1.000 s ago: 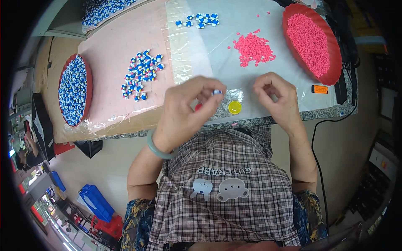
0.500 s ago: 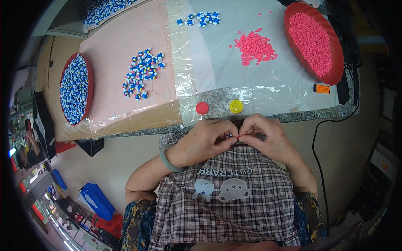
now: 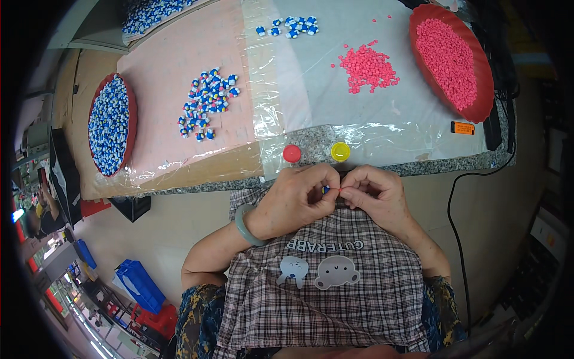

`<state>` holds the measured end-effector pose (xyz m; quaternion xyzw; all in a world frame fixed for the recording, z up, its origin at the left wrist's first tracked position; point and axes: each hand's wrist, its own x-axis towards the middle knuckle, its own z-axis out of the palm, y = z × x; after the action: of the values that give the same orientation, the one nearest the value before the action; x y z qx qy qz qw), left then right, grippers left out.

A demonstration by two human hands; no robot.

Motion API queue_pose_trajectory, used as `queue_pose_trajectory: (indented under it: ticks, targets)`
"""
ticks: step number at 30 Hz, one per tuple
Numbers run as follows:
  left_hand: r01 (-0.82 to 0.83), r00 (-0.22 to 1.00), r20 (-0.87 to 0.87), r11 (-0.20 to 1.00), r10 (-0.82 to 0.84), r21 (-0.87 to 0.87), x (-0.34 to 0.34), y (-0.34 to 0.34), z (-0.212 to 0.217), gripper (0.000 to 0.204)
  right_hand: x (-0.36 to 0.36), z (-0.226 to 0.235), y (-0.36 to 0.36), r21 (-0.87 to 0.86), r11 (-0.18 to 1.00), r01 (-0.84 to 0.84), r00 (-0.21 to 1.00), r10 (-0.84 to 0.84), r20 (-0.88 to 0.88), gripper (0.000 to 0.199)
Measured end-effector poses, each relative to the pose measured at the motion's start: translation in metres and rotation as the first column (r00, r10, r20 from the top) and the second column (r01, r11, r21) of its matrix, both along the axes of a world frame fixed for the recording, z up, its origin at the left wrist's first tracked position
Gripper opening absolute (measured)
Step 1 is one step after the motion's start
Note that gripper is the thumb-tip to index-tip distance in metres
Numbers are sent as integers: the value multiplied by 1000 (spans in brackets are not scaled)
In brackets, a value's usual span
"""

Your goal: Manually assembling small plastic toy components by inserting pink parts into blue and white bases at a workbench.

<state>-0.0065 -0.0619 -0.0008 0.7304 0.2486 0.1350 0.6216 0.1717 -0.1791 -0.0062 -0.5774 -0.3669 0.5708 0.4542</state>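
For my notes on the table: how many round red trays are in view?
2. One red tray holding blue-and-white pieces sits at the table's left end; the other red tray, holding pink pieces, sits at the right end. Any others beyond the picture's edge would be hidden.

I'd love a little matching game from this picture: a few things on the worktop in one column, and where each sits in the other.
Things:
1. tray of pink pieces
2. tray of blue-and-white pieces
3. yellow cap
4. orange tag

Places:
A. far left of the worktop
B. near edge, beside the red cap
C. far right of the worktop
D. just below the pink tray

Pairs: 1-C, 2-A, 3-B, 4-D
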Motion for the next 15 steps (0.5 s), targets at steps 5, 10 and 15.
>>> queue_pose_trajectory:
  ticks: [5, 10, 15]
  targets:
    - [-47, 998, 39, 997, 45, 65, 3, -2, 1, 12, -1, 2, 3, -60, 997, 55, 992, -62, -114, 6]
    - [-28, 998, 58, 997, 24, 79, 5, 0, -1, 13, 2, -1, 1, -51, 997, 59, 978, -68, -195, 4]
    - [-22, 999, 46, 1000, 21, 19, 6, 2, -1, 13, 5, 1, 6, -20, 1000, 22, 989, -25, -144, 5]
